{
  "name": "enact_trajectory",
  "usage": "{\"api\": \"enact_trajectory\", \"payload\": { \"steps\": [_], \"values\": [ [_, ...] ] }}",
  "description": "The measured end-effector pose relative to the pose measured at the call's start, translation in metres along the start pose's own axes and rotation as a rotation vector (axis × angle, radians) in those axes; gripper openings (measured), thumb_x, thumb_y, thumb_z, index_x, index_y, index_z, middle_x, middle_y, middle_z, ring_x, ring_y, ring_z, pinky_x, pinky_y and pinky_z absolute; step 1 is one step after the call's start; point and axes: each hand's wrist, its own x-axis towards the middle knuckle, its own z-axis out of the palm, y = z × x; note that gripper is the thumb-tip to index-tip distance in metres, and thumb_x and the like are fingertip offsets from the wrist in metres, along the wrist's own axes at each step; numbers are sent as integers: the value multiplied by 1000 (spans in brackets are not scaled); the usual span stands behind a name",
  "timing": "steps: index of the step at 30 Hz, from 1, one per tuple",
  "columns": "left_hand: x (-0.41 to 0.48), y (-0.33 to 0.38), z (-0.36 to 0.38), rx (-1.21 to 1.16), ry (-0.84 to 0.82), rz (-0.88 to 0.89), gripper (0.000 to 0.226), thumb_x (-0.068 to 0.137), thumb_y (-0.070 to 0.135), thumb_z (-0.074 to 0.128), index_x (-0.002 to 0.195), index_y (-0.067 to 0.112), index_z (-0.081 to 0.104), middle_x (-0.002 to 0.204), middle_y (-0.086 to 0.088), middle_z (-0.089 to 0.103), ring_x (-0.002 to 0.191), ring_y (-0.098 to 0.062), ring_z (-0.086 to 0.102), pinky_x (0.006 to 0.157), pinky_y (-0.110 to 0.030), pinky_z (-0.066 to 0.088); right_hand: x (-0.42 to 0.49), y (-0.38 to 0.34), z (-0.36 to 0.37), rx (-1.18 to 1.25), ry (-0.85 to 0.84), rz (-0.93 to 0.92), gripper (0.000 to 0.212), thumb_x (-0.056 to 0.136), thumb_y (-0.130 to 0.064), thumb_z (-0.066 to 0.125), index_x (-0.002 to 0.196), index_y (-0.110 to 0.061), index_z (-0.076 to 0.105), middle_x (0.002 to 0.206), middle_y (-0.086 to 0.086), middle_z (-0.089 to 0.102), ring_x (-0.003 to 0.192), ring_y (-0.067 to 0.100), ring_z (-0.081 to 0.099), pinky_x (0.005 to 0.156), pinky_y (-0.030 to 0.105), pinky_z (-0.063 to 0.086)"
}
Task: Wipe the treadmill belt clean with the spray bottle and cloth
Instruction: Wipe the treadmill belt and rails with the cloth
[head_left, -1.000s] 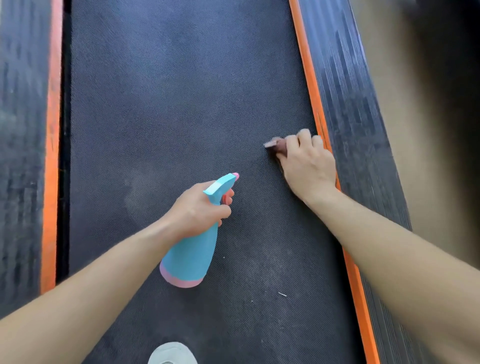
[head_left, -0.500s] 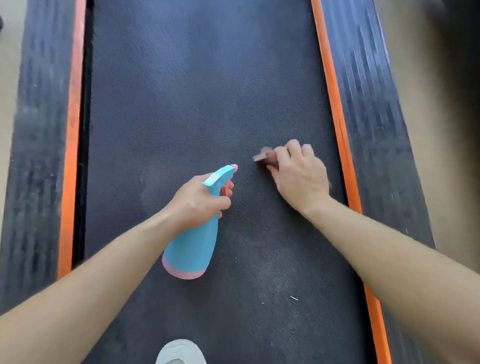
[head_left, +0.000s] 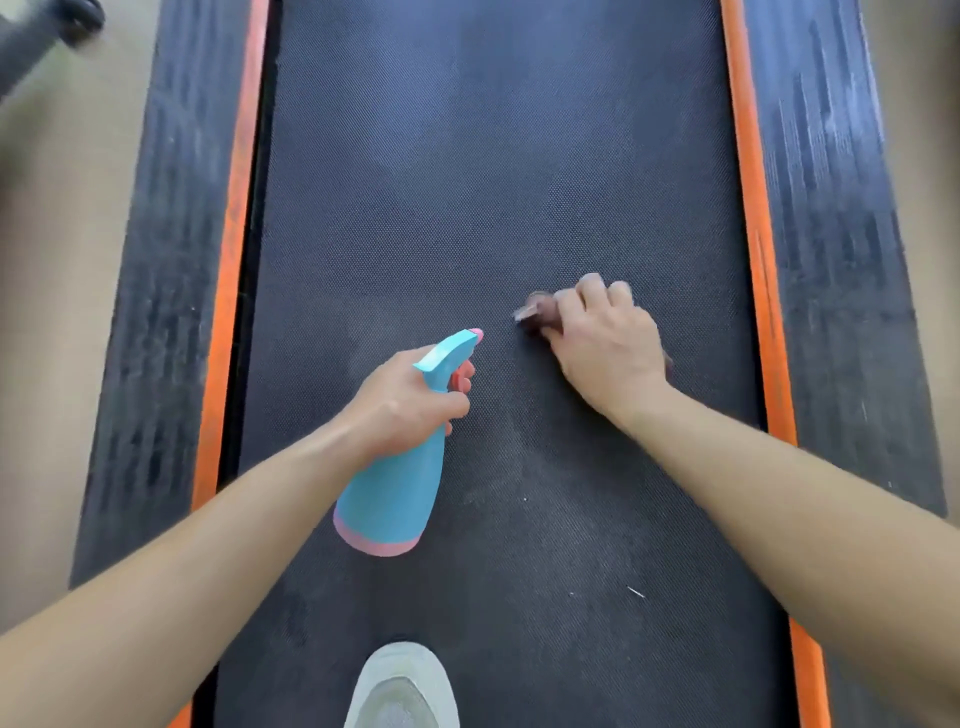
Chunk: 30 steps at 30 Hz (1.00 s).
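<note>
Turquoise plastic makes up the spray bottle (head_left: 395, 488), a smooth cone that widens to a pink band at its base and narrows to a flat-topped head with a pink nozzle tip and a pink trigger. Its long axis is tilted: the base lies toward the person and a little left, and the nozzle points up the frame and slightly right. The left hand (head_left: 405, 405) grips the bottle's neck, with fingers curled round it and onto the trigger, holding it above the treadmill belt (head_left: 493, 156).

The belt under the bottle is a dark sheet with a fine, regular woven grain. A pale dusty patch (head_left: 530, 467) lies just right of the bottle's body, and a small white fleck (head_left: 635, 592) lies farther right of the base.

Right of the nozzle and near it, the right hand (head_left: 608, 348) is knuckles up, its fingers bent over a bunched cloth (head_left: 535, 314) and holding it on the belt. The cloth is brownish and blurred, and it shows mostly at the fingertips on the side facing the bottle.

Well out to either side of the bottle run orange edge strips (head_left: 748, 182), and beyond them black ribbed side rails (head_left: 831, 208) streaked with grey. Below the bottle's base, a pale shoe toe (head_left: 402, 686) rests on the belt.
</note>
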Motion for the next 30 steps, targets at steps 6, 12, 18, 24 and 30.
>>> {"api": "enact_trajectory", "payload": {
  "steps": [6, 12, 18, 24, 30],
  "values": [
    [-17, -20, -23, 13, 51, -27, 37, 79, 14, 67, 115, 22, 73, 106, -1, 75, 70, -13, 68, 81, -34, 61, 1, -33, 0, -5, -1, 23, 29, 94, -39, 59, 99, -10, 59, 103, 12, 55, 87, 36, 54, 54, 42, 50],
    [-42, -48, -32, 13, 79, -66, 23, 82, 11, 67, 103, 19, 72, 106, -1, 76, 62, -12, 69, 73, -22, 57, -99, -87, -10, 83, -125, -344, 28, 91, -40, 65, 105, -16, 62, 97, 6, 55, 81, 30, 51, 57, 41, 47],
    [-68, -75, -37, 0, 75, -121, 46, 64, 31, 58, 108, 25, 71, 104, 4, 76, 70, -17, 75, 89, -38, 58, -102, -91, -13, 121, -90, -309, 27, 97, -40, 60, 105, -15, 63, 97, 6, 56, 81, 30, 50, 60, 43, 48],
    [-81, -93, -47, -29, 103, -174, 40, 74, 28, 64, 113, 21, 70, 103, 0, 75, 64, -15, 73, 92, -45, 59, -97, -96, -9, 157, -79, -278, 31, 100, -43, 55, 108, -14, 64, 100, 8, 56, 82, 30, 49, 62, 44, 49],
    [-93, -101, -48, -19, 145, -212, 17, 75, 27, 63, 89, 17, 65, 80, 0, 71, 68, -19, 73, 91, -49, 59, -92, -98, -15, 186, -87, -253, 35, 98, -44, 53, 111, -13, 64, 101, 9, 55, 82, 31, 51, 59, 43, 49]
  ]
}}
